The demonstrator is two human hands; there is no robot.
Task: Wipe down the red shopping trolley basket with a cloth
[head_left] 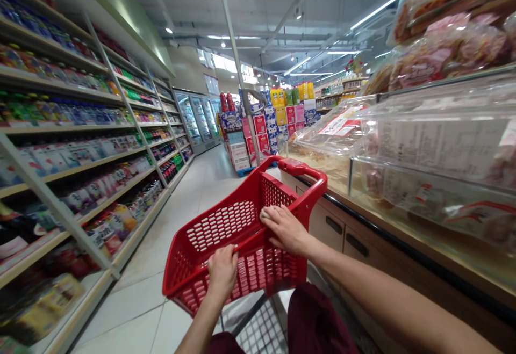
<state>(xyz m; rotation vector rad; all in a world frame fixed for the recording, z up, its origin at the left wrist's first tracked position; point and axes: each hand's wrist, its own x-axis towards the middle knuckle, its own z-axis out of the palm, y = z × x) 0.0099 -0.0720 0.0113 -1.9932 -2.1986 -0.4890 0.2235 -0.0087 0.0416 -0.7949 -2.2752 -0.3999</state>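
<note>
Steering-side on, a red cart [258,276] sits at six o'clock, just below centre, its raised handle [320,185] toward one o'clock from its basket. At about half past six the left grip [221,269] is clenched around the near rim. At five o'clock the right grip [287,229] lies over the same rim nearer the handle, fingers bent inward; whether it grasps the rim firmly I cannot tell. Maroon clothing [316,322] shows at six o'clock, below the basket. Shelves [97,123] of packaged goods run along nine o'clock, leading to glass-doored coolers [197,120] at ten. Stacked cartons [262,134] stand near twelve. From three to four o'clock runs a wooden-fronted desk [382,260] bearing clear plastic containers [435,150], with wrapped food [451,42] at two.
</note>
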